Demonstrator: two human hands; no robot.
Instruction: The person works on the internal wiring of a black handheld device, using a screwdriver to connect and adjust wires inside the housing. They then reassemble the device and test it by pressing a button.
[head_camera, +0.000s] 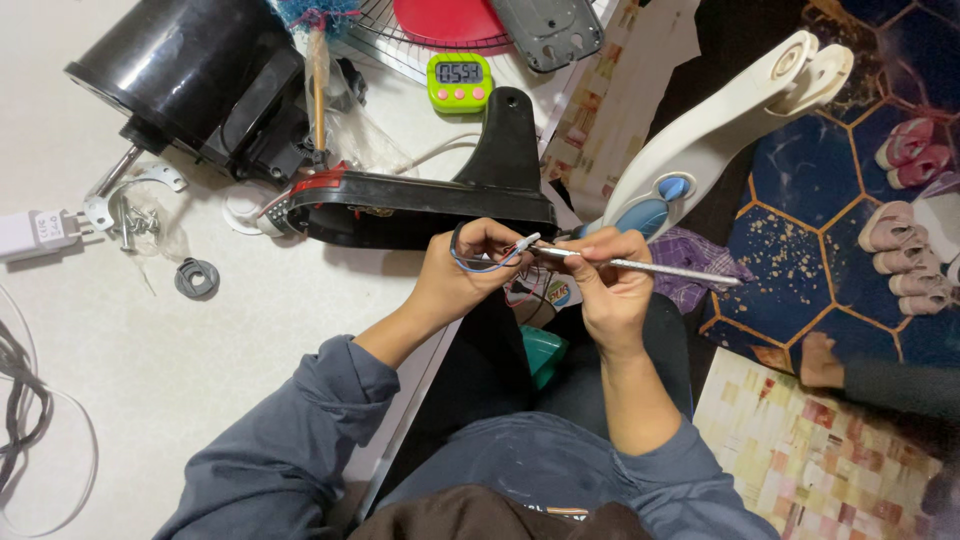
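My left hand (462, 272) pinches a loop of thin coloured wires (478, 262) that ends in a small white connector (527, 241). My right hand (612, 290) grips a slim silver tool (660, 268) like a pen, its shaft sticking out to the right and its tip meeting the connector. Both hands hover just in front of a black curved appliance base (420, 205) with a red edge, which lies on the white table (150, 330). Red wires run from the base toward a black motor housing (190, 80).
A green digital timer (459, 80), a wire fan grille with a red disc (450, 25), loose screws (138, 222), a metal bracket (125, 190), a black ring (197, 278) and a white plug (35, 233) lie on the table. A white and blue stand (700, 130) leans right. Sandals (905, 260) sit on the floor.
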